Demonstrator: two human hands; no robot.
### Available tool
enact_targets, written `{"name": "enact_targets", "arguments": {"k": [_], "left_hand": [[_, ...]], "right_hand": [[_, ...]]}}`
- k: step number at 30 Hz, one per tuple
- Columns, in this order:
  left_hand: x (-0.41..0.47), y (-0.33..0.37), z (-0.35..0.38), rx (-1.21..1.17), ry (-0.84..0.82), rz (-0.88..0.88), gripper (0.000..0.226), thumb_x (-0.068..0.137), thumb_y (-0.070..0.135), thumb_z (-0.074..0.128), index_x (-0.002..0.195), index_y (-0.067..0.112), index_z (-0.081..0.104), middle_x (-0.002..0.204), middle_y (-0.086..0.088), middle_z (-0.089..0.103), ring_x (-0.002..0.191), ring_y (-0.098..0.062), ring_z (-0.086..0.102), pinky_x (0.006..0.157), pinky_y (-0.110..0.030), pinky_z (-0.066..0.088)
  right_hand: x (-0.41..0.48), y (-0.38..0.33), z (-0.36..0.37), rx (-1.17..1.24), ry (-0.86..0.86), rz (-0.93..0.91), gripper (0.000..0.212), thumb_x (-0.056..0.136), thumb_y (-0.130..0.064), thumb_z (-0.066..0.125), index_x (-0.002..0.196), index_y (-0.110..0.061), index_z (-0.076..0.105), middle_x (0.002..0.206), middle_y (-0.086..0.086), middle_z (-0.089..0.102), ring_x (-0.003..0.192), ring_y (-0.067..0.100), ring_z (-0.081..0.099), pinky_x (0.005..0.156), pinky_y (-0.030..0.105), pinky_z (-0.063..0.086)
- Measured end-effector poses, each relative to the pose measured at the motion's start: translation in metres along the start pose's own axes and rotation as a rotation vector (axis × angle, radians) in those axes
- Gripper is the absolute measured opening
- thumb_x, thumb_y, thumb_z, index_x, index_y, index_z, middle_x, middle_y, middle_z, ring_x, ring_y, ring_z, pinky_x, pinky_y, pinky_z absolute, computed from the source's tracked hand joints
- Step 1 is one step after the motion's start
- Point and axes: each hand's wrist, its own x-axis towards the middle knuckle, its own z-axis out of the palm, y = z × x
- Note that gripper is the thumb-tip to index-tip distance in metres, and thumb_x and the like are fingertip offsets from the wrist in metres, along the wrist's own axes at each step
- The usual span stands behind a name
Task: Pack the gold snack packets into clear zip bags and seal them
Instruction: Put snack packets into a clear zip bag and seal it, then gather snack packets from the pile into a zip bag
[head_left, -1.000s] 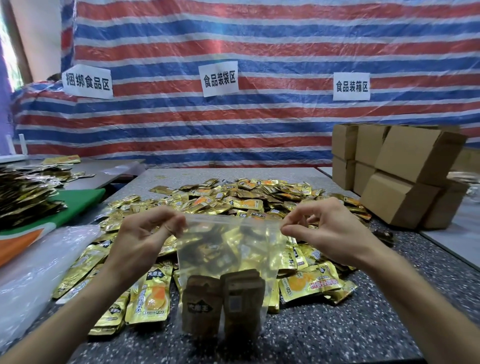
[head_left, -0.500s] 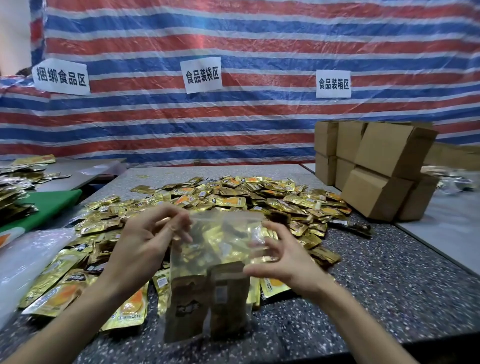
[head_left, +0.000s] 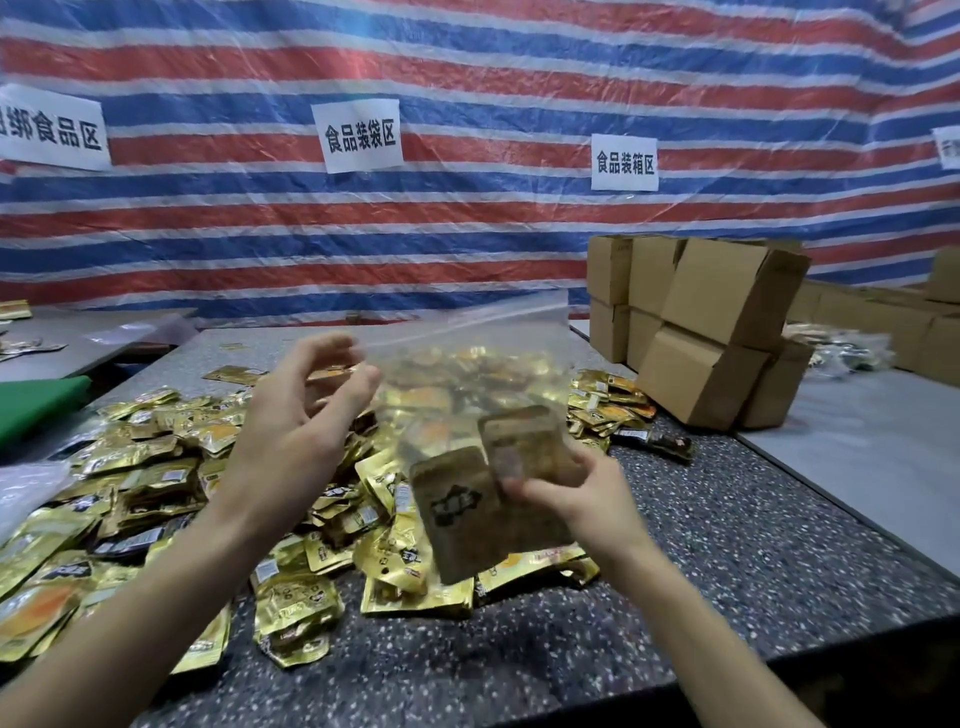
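Your right hand (head_left: 582, 501) has dropped from top edge to bottom of clear plastic zip bag (head_left: 467, 374), fingers clasped round it and gold foil snack packets (head_left: 457, 514) inside; bag now raised, tilted. Your left hand (head_left: 306, 421) at top corner, grip unclear in blur. Sealing likely next. Beneath, loose packet pile (head_left: 156, 467) on speckled grey table (head_left: 727, 571); brown cardboard boxes (head_left: 717, 332) right, well apart

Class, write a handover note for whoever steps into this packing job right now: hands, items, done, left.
Left hand: loosely curled at the zip bag's top corner; grip unclear.
Right hand: grips the bag's lower part, held above the table.
Done: bagged packets are inside.
Left: check the seal, which is blurred, then bag the loose packets piled on the table.
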Motion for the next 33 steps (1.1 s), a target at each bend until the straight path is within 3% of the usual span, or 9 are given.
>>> {"name": "enact_targets", "arguments": {"k": [5, 9, 13, 14, 18, 23, 27, 29, 33], "left_hand": [[-0.014, -0.014, -0.014, 0.094, -0.020, -0.060, 0.031, 0.084, 0.040, 0.063, 0.114, 0.043, 0.057, 0.118, 0.018, 0.063, 0.105, 0.006, 0.062, 0.084, -0.020, 0.051], [-0.020, -0.024, -0.027, 0.171, -0.014, -0.096, 0.022, 0.094, 0.026, 0.062, 0.112, 0.039, 0.062, 0.116, 0.017, 0.065, 0.103, 0.006, 0.062, 0.081, -0.016, 0.049], [-0.027, -0.032, -0.037, 0.211, -0.019, -0.124, 0.019, 0.093, 0.027, 0.061, 0.110, 0.036, 0.063, 0.111, 0.016, 0.066, 0.100, 0.006, 0.062, 0.079, -0.020, 0.049], [-0.028, -0.033, -0.040, 0.221, -0.022, -0.130, 0.019, 0.093, 0.028, 0.061, 0.110, 0.036, 0.063, 0.109, 0.017, 0.067, 0.098, 0.006, 0.062, 0.077, -0.018, 0.049], [-0.032, -0.038, -0.056, 0.223, -0.042, -0.158, 0.019, 0.092, 0.030, 0.061, 0.109, 0.038, 0.065, 0.105, 0.019, 0.069, 0.096, 0.005, 0.064, 0.070, -0.014, 0.050], [-0.037, -0.058, -0.095, 0.325, -0.001, -0.231, 0.014, 0.093, 0.027, 0.064, 0.106, 0.034, 0.068, 0.100, 0.014, 0.071, 0.091, 0.001, 0.065, 0.071, -0.021, 0.048], [-0.043, -0.096, -0.148, 0.460, 0.170, -0.347, 0.012, 0.094, 0.019, 0.066, 0.100, 0.029, 0.067, 0.094, 0.008, 0.069, 0.088, -0.012, 0.066, 0.066, -0.025, 0.051], [-0.047, -0.116, -0.184, 0.660, 0.259, -0.381, 0.013, 0.093, 0.021, 0.066, 0.106, 0.025, 0.067, 0.105, 0.003, 0.069, 0.098, -0.019, 0.064, 0.078, -0.033, 0.052], [-0.066, -0.147, -0.256, 1.274, 0.301, -0.615, 0.045, 0.096, 0.041, 0.054, 0.133, 0.015, 0.055, 0.139, -0.010, 0.056, 0.126, -0.031, 0.049, 0.101, -0.041, 0.038]], "right_hand": [[0.043, 0.004, -0.088, -0.210, 0.425, 0.166, 0.042, 0.073, -0.027, 0.088, 0.105, -0.018, 0.062, 0.102, 0.003, 0.072, 0.087, 0.023, 0.070, 0.071, 0.037, 0.055], [0.067, 0.037, -0.120, -0.536, 0.445, 0.412, 0.035, 0.077, -0.025, 0.086, 0.099, -0.009, 0.065, 0.102, 0.014, 0.070, 0.089, 0.033, 0.067, 0.086, 0.050, 0.056], [0.074, 0.056, -0.101, -0.937, 0.416, 0.702, 0.087, 0.077, -0.047, 0.082, 0.138, 0.006, 0.046, 0.144, 0.028, 0.044, 0.133, 0.044, 0.042, 0.109, 0.053, 0.039], [0.075, 0.054, -0.090, -0.994, 0.458, 0.648, 0.089, 0.080, -0.051, 0.078, 0.142, 0.002, 0.041, 0.150, 0.026, 0.038, 0.137, 0.043, 0.036, 0.112, 0.053, 0.034], [0.076, 0.043, -0.040, -0.987, 0.457, 0.292, 0.052, 0.091, -0.037, 0.062, 0.136, -0.015, 0.048, 0.145, 0.012, 0.042, 0.133, 0.035, 0.039, 0.109, 0.052, 0.036], [0.070, 0.029, 0.020, -0.761, 0.265, 0.013, 0.025, 0.093, -0.030, 0.063, 0.117, -0.024, 0.060, 0.122, 0.002, 0.056, 0.106, 0.021, 0.058, 0.086, 0.042, 0.052], [0.059, 0.021, 0.072, -0.565, 0.015, -0.149, 0.007, 0.093, -0.025, 0.067, 0.098, -0.030, 0.066, 0.105, -0.009, 0.067, 0.091, 0.002, 0.062, 0.070, 0.023, 0.050], [0.051, 0.016, 0.096, -0.499, -0.094, -0.195, 0.012, 0.092, -0.022, 0.070, 0.094, -0.033, 0.067, 0.098, -0.016, 0.068, 0.086, -0.004, 0.064, 0.063, 0.015, 0.045], [0.036, 0.020, 0.132, -0.405, -0.224, -0.232, 0.016, 0.090, -0.016, 0.072, 0.093, -0.031, 0.070, 0.096, -0.014, 0.069, 0.089, 0.001, 0.065, 0.068, 0.021, 0.051]]}}
